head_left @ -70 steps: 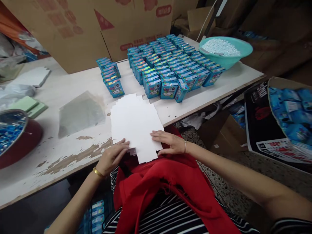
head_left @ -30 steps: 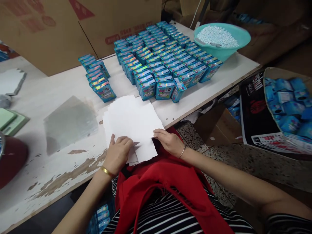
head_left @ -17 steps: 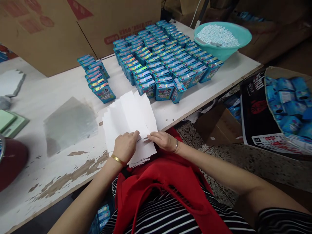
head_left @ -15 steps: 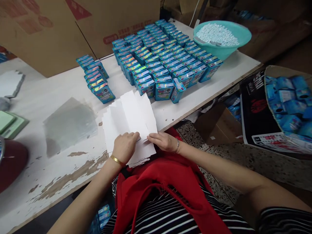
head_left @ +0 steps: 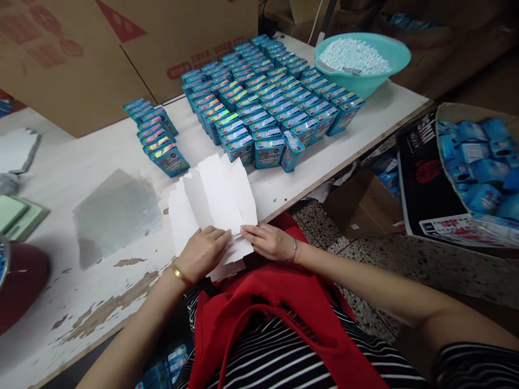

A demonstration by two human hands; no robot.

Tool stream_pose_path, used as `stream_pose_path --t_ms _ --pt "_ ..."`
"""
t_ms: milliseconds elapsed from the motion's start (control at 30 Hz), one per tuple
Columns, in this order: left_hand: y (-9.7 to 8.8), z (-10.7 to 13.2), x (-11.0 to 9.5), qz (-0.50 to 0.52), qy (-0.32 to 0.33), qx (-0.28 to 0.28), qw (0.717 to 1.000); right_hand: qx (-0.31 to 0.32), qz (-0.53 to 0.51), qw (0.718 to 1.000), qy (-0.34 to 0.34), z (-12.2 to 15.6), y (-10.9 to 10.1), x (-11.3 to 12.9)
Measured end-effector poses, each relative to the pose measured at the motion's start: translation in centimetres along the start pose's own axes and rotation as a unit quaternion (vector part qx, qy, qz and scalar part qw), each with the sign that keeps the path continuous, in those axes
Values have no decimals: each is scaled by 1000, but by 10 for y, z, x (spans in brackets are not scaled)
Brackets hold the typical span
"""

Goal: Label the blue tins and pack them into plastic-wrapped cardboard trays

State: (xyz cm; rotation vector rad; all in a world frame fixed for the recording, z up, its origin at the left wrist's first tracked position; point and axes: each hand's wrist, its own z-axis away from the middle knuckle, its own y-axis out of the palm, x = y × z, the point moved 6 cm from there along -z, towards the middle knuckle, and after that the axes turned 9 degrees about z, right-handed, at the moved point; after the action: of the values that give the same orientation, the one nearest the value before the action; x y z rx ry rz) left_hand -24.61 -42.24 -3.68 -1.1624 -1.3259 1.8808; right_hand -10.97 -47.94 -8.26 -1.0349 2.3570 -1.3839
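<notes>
A stack of white die-cut card sheets (head_left: 223,189) lies fanned at the table's front edge, its near end over my lap. My left hand (head_left: 206,248) is closed on the near part of the top sheet, thumb toward the middle. From the right, my right hand (head_left: 270,242) pinches the same sheet near its edge, fingertips close to the left ones. A crease or fold runs between the hands. Just beyond the stack stand rows of small blue candy boxes (head_left: 270,152), with a smaller group of blue boxes (head_left: 168,159) to the left.
A turquoise basin (head_left: 360,81) of pale candies stands at the far right. A big cardboard carton (head_left: 101,65) rises behind. At left are a translucent sheet (head_left: 117,216), a green scale (head_left: 24,216) and a dark red pot (head_left: 24,281). An open box (head_left: 421,178) of blue packs sits right.
My left fingers have flattened and spread further over the sheet. My right fingertips have shifted slightly left along its edge. The view has moved a little.
</notes>
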Motion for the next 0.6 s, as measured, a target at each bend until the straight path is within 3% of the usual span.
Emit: stream_pose_path --t_ms 133,300,467,533,600 --pt "-2 -1 -4 4 25 16 1000 -50 2 998 37 -10 -4 0" --pt "-4 -5 11 3 -61 -50 997 -78 4 994 76 -18 0 6" --pt "-5 -12 21 42 -139 -91 985 -63 95 990 85 -15 12 12" --pt "-8 -10 20 79 -120 -133 981 -35 126 988 80 -14 18 13" --pt "-16 0 17 114 -70 -223 966 -8 130 989 75 -15 21 14"
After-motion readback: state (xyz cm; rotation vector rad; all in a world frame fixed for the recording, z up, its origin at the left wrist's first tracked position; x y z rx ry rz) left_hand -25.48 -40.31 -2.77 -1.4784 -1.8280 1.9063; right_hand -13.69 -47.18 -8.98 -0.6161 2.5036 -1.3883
